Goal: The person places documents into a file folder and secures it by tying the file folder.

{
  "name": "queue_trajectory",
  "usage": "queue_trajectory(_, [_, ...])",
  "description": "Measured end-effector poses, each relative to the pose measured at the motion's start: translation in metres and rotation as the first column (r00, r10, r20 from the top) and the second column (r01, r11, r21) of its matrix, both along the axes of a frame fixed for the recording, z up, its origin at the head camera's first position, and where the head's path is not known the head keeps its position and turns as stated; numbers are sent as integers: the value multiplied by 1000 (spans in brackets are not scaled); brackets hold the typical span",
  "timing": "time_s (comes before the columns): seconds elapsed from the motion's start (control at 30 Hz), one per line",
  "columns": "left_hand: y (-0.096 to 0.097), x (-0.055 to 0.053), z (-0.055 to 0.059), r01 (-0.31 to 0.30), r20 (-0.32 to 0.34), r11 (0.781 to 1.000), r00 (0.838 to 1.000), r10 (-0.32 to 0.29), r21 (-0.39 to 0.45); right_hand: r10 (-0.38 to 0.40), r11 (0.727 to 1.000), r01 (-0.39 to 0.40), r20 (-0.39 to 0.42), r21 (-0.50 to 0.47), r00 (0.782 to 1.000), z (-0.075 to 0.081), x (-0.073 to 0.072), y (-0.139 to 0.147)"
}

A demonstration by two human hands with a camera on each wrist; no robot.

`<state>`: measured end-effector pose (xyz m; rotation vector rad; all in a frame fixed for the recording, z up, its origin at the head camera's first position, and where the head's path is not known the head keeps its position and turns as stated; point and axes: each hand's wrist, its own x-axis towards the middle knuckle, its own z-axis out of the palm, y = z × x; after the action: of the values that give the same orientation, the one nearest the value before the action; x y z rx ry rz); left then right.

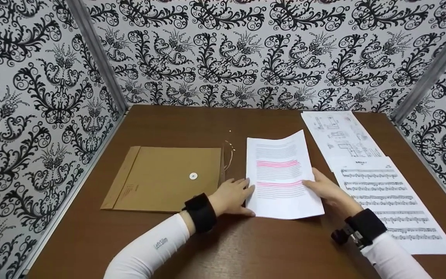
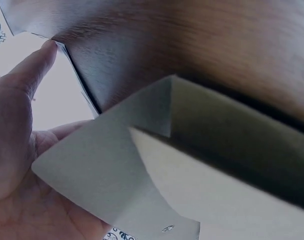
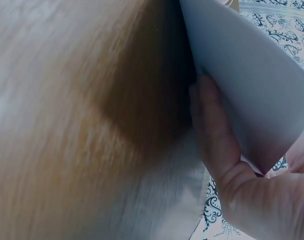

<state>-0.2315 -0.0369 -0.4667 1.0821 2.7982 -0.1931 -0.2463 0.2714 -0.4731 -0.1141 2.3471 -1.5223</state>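
A stack of printed sheets (image 1: 281,205) with pink highlighted lines lies in the middle of the table in the head view, its right side lifted and bowed. My right hand (image 1: 329,193) pinches that right edge, thumb on top and fingers underneath; the right wrist view shows the raised underside of the paper (image 3: 252,75). Along the left edge, my left hand (image 1: 232,197) touches the sheets with spread fingers. Just left of it lies a brown kraft envelope (image 1: 161,178) with a white button (image 1: 193,176). Its gaping mouth and flap (image 2: 101,155) fill much of the left wrist view.
At the right, a sheet of music (image 1: 385,193) overlaps a page of line drawings (image 1: 343,135). A thin string (image 1: 229,159) curls beside the envelope's right edge. Patterned walls (image 1: 246,50) enclose the brown table (image 1: 192,124) at the back and sides.
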Motion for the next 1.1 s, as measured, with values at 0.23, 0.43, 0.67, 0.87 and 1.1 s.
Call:
queue_trajectory(0.23, [1, 0, 0, -9, 18, 1000, 1000, 9, -7, -11, 1000, 12, -31, 29, 999, -1, 1, 4])
queue_trajectory(0.43, [2, 0, 2, -28, 49, 1000, 998, 29, -13, -8, 1000, 8, -33, 13, 999, 1, -1, 5])
queue_trajectory(0.67, [3, 1, 3, -46, 69, 999, 997, 46, -6, -29, 999, 27, -44, -45, 999, 6, 0, 7])
queue_trajectory(0.87, [5, 2, 1, -75, 72, 997, 995, 75, 6, -26, 991, 19, -48, -132, 999, 13, 1, 12])
queue_trajectory(1.1, [6, 2, -2, -106, 98, 994, 990, 103, 27, -40, 985, 30, -52, -168, 998, 21, 6, 18])
